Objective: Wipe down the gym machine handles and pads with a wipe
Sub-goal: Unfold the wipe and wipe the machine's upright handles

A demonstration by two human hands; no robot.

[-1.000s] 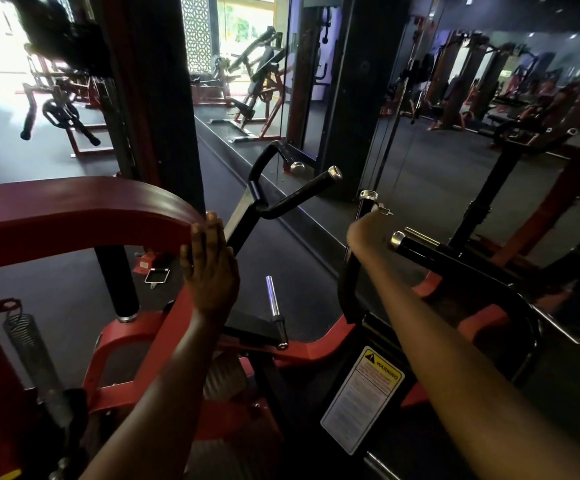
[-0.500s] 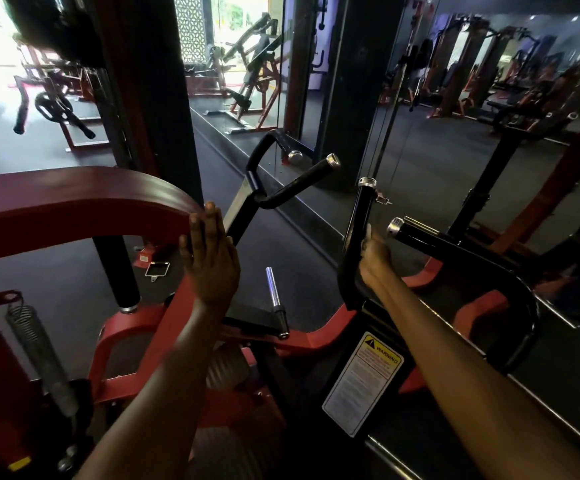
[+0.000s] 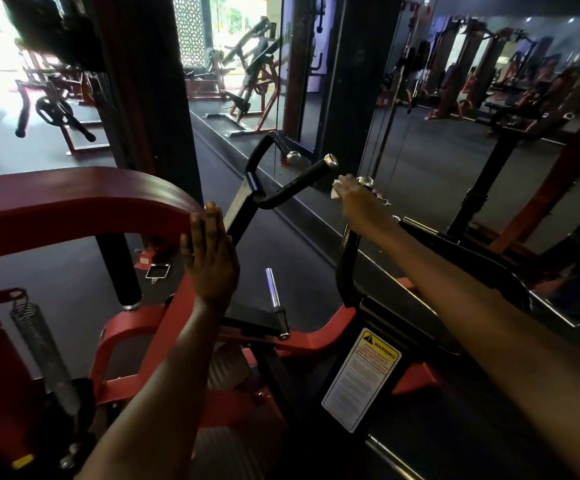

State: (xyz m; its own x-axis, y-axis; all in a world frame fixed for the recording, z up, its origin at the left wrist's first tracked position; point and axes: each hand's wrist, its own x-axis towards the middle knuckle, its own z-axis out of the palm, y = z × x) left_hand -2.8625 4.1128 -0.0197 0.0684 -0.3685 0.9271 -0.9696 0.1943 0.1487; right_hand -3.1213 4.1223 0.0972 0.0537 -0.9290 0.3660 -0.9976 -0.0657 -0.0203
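My right hand (image 3: pixel 357 202) is wrapped around the top of an upright black handle (image 3: pixel 345 271) of the gym machine, and a bit of white wipe (image 3: pixel 335 191) shows at its fingers. The handle's chrome cap (image 3: pixel 365 181) peeks out just beyond the hand. My left hand (image 3: pixel 212 258) rests flat with straight fingers against the end of the curved red pad (image 3: pixel 74 206). A second black handle with a chrome tip (image 3: pixel 299 183) angles up between the two hands.
A chrome peg (image 3: pixel 274 299) sticks up from the red frame (image 3: pixel 319 337) below. A warning label (image 3: pixel 361 377) sits on the black plate. A spring (image 3: pixel 42 348) hangs at the left. A wall mirror (image 3: pixel 454 116) stands just behind the handles. Other machines (image 3: pixel 247 81) stand farther back.
My right hand slid down the upright handle and has now come back up to its top. The left hand stayed on the red pad.
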